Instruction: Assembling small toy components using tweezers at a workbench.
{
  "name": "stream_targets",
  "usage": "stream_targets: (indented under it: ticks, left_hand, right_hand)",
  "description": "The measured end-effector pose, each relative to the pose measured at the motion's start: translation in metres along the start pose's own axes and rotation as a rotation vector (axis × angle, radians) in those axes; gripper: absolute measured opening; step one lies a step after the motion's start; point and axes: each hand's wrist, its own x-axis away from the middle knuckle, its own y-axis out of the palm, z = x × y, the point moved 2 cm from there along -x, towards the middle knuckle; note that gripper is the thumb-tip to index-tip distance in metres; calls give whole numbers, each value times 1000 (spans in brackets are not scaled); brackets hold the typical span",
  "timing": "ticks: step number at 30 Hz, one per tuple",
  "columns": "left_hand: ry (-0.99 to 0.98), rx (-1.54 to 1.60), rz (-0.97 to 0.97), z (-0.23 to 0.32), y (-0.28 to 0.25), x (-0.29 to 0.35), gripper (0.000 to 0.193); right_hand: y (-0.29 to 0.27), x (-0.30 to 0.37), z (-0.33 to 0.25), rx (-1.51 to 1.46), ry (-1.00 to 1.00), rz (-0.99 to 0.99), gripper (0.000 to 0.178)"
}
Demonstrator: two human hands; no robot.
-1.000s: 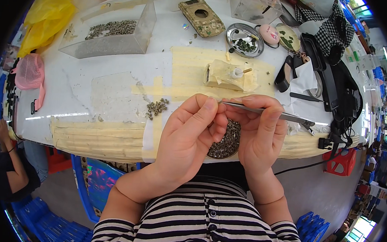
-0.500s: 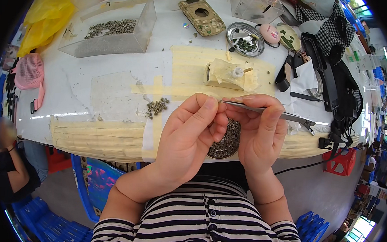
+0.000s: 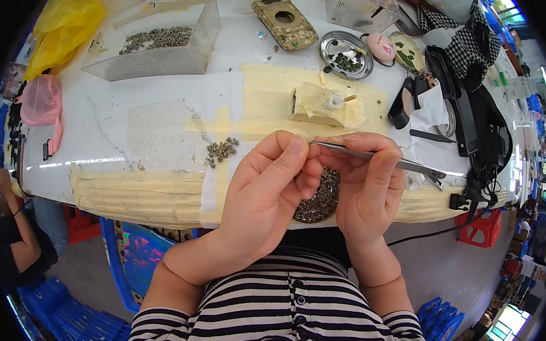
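My right hand (image 3: 371, 198) is closed around a pair of grey metal tweezers (image 3: 414, 166), whose tips reach left toward my other hand. With thumb and fingers pinched together, my left hand (image 3: 260, 191) meets the tips; whatever sits between those fingers is too small to make out. Below and between both hands, a round dish (image 3: 312, 222) full of small metal parts (image 3: 322, 198) is partly hidden. A loose heap of similar metal pieces (image 3: 222, 150) lies on the table left of my left hand.
Beyond my hands stands a tape-covered block (image 3: 314, 113) with a small stick. Farther back are a camouflage-patterned piece (image 3: 286, 22) with a round hole, a metal dish (image 3: 369, 70) of green bits and a clear box (image 3: 148, 69). Straps and cables (image 3: 469, 129) crowd the right.
My hands and the tweezers have barely moved. At the far left, another person's hand has risen near the table edge.
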Motion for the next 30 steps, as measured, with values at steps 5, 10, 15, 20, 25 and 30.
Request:
stream_targets:
  ticks: [5,10,15,20,25,30]
  left_hand:
    - [2,-3,-4,0,0,-1,16]
    - [0,-15,0,0,0,0,17]
    - [-2,-13,5,1,0,0,17]
    - [-7,-9,6,1,1,0,17]
    - [-17,-65,58,3,6,1,21]
    - [-16,-54,64,2,6,0,21]
  right_hand:
    - [0,0,0,5,-5,9,41]
    - [2,-1,-1,23,-15,1,42]
    - [1,-1,-2,38,-17,-5,42]
    - [1,-1,-3,49,-3,6,43]
    - [2,-2,-4,59,24,-2,43]
    - [1,-1,-4,58,25,9,42]
